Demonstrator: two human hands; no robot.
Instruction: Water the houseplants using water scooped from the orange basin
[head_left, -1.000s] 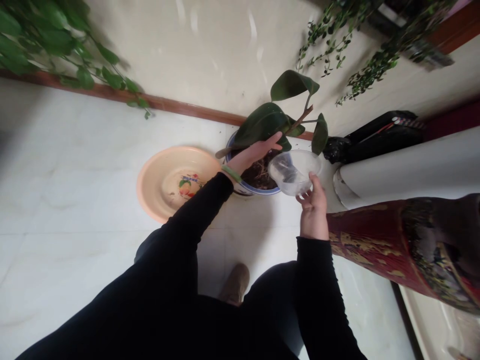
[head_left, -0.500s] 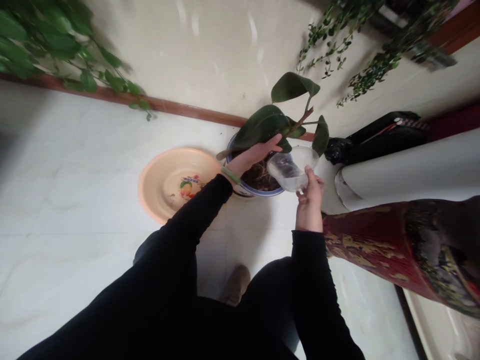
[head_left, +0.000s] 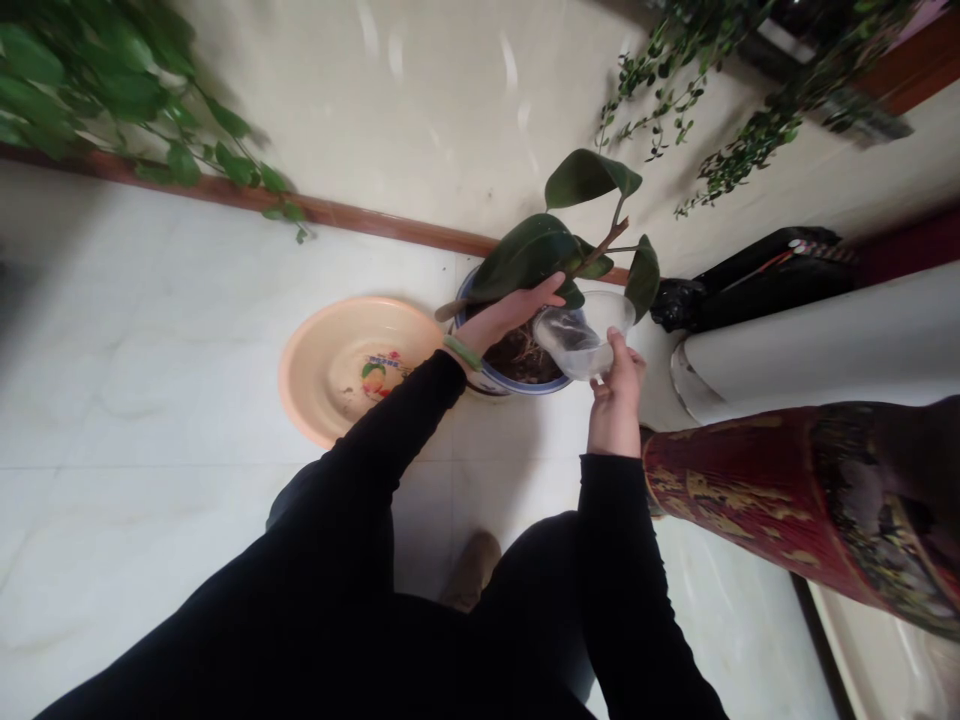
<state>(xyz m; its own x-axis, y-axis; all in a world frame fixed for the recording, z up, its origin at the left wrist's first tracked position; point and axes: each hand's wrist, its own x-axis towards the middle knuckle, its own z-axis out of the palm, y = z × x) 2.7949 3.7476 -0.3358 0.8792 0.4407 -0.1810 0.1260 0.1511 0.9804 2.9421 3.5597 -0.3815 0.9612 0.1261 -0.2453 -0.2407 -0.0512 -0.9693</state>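
My right hand (head_left: 619, 385) grips a clear plastic bowl (head_left: 596, 345) by its near right side. The bowl is tilted toward the left, its lower lip over the dark soil (head_left: 529, 355) of a blue-rimmed flowerpot (head_left: 525, 388). Whether liquid runs from it I cannot tell. Across the pot reaches my left hand (head_left: 506, 312), fingers stretched out and open under a big dark green leaf (head_left: 525, 250), touching the plant's lower foliage. A green bangle (head_left: 463, 353) circles that wrist. The plant's brown stem (head_left: 600, 248) leans to the upper right.
Left of the pot, a peach plastic basin (head_left: 300, 385) with a fruit print sits on the white tiled floor. A tall red-and-gold vase (head_left: 735, 490) and a white cylinder (head_left: 810, 345) stand at right. Trailing plants (head_left: 112, 90) hang along the wall.
My right hand and the clear bowl have shifted very slightly left. The left hand stays at the leaf, and the view has moved a little.
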